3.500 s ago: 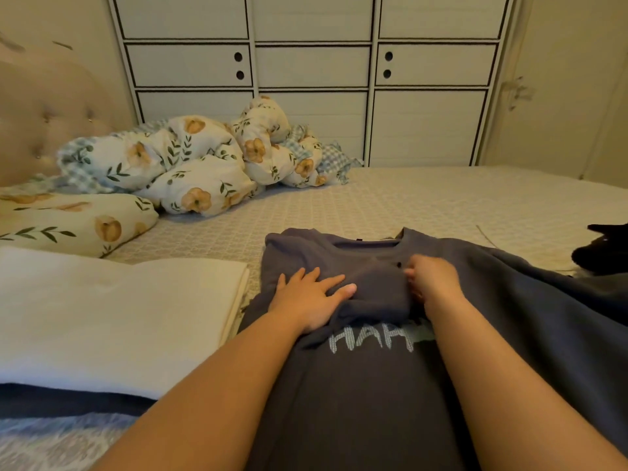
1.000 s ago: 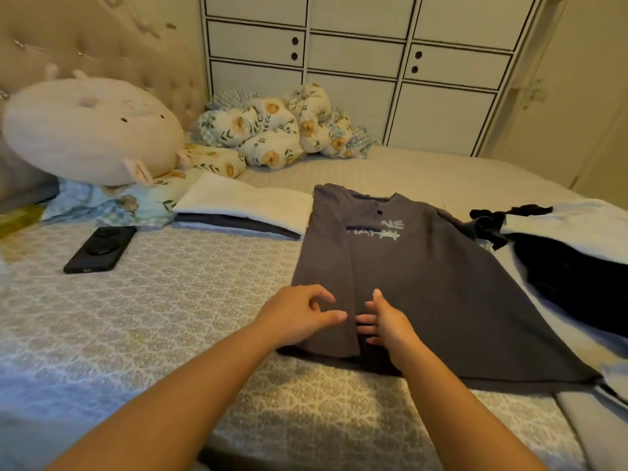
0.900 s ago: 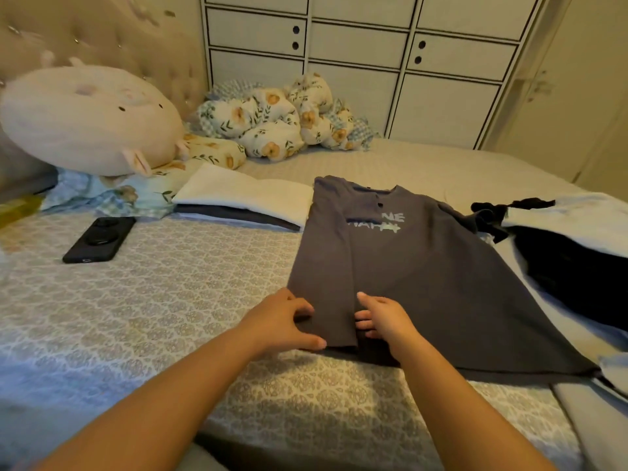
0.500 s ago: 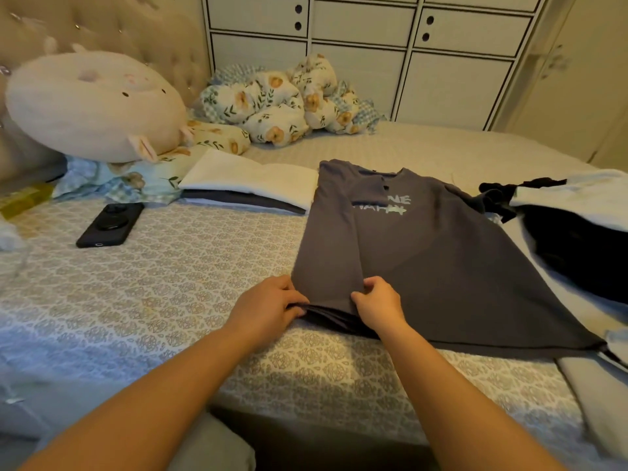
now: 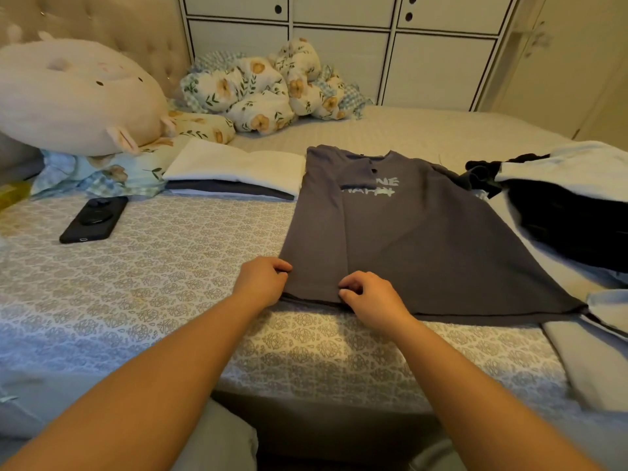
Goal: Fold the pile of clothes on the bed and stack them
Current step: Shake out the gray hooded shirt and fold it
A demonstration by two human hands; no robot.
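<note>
**Squaring the shirt's folded side at the hem**

Our left hand [image 5: 263,280] and right hand [image 5: 368,295] pinch the near hem of the grey shirt [image 5: 407,239], spread flat on the bed [image 5: 170,266]. We judge the right side needs folding inward next.

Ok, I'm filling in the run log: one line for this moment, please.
step: folding grey shirt | left hand: pinching hem corner | right hand: pinching hem | left side folded in | folded stack beside collar
</note>
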